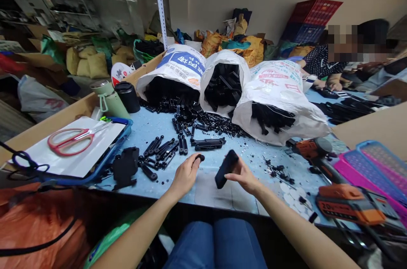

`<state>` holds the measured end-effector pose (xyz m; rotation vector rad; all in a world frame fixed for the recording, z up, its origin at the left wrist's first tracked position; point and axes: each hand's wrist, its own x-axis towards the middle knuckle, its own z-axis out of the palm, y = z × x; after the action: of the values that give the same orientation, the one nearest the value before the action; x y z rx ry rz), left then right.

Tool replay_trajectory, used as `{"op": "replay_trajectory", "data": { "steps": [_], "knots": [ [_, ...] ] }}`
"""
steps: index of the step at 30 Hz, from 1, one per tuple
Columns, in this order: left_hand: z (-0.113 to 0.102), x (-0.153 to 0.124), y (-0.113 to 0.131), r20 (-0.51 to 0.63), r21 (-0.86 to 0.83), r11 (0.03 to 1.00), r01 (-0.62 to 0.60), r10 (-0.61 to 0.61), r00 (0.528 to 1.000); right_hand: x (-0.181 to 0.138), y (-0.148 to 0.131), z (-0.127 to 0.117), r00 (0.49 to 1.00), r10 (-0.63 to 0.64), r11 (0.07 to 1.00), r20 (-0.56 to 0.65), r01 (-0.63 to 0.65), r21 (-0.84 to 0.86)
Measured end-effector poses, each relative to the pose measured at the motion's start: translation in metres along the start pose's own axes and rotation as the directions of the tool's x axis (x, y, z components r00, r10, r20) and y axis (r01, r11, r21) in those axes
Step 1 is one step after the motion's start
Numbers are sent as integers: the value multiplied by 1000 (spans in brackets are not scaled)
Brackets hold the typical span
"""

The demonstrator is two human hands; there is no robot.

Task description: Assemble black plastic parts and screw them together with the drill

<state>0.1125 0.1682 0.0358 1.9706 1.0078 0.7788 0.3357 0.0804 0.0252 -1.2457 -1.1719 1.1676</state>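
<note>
My right hand point(243, 176) grips a flat black plastic part point(226, 168), held tilted above the front of the blue table point(178, 186). To its left, my left hand point(186, 176) pinches a small dark piece point(200, 157) whose kind is too small to make out. Beyond both hands lie long black bar-shaped parts point(208, 144) stacked together. Several black link-like arms point(165, 149) are laid out left of them, with a black bracket-shaped plate point(126, 167) nearer the table's left front.
Three white sacks point(276, 76) spill black parts at the back. An orange cordless drill point(349, 203) lies at right beside pink and blue baskets point(381, 176). At left, red-handled scissors point(70, 142) rest on a tray near a green flask point(110, 99). A co-worker point(330, 65) sits far right.
</note>
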Motion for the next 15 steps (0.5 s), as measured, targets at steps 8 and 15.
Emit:
{"op": "replay_trajectory", "data": {
  "steps": [8,15],
  "knots": [
    [19,-28,-1,4,-51,999,0,0,1000,-69,12,-85,991,-129,606,-24,60,-794],
    [44,-39,23,-3,-139,989,-42,42,999,-50,10,-44,961,-164,434,221,272,-859]
  ]
}}
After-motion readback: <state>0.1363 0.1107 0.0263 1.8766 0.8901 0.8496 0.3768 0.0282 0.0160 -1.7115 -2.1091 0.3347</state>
